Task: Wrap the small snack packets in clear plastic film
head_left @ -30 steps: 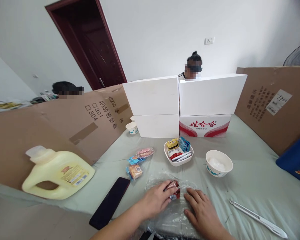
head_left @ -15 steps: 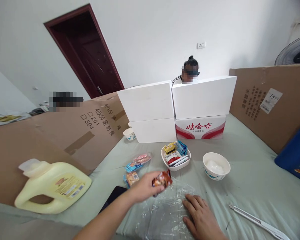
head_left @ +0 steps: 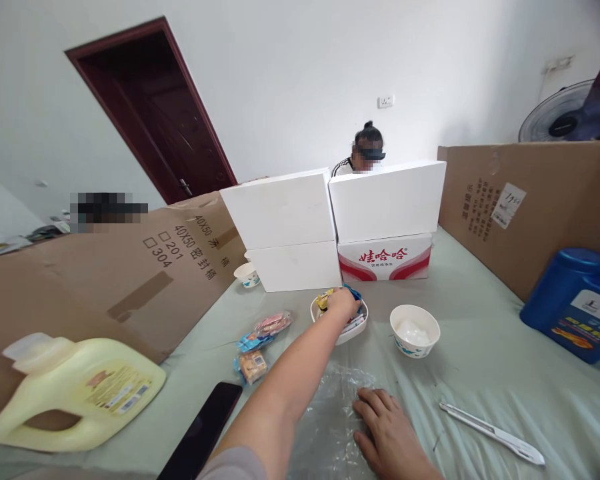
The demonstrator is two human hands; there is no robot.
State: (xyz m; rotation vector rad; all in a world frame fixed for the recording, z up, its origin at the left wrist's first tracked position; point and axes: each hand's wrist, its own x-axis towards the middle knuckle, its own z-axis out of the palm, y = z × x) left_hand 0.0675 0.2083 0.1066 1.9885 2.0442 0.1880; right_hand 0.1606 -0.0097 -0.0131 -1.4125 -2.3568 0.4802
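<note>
My left hand [head_left: 344, 305] reaches down into a small white tray [head_left: 351, 337] of snack packets, its fingers curled and their tips hidden. A yellow packet [head_left: 323, 300] shows at the hand's left and a blue packet [head_left: 355, 292] behind it. The reddish-brown snack packet it carried earlier is out of sight. Palm down and fingers apart, my right hand [head_left: 393, 430] rests on a crinkled clear plastic bag [head_left: 325, 407]. Left of my forearm lie a square biscuit packet [head_left: 253, 367], a blue packet [head_left: 254, 341] and a pink packet [head_left: 274, 323].
A patterned paper bowl [head_left: 415, 332] with something white inside stands right of the tray. A white tong-like tool [head_left: 493, 432], a black phone [head_left: 200, 433], a yellow detergent jug [head_left: 100, 393] and a blue bottle [head_left: 575, 307] lie around. White boxes [head_left: 300, 267] wall the back; a person sits behind.
My left hand has moved forward from above the plastic bag into the tray, taking the reddish-brown packet along until it went out of sight. My right hand stays on the bag. The view has shifted right.
</note>
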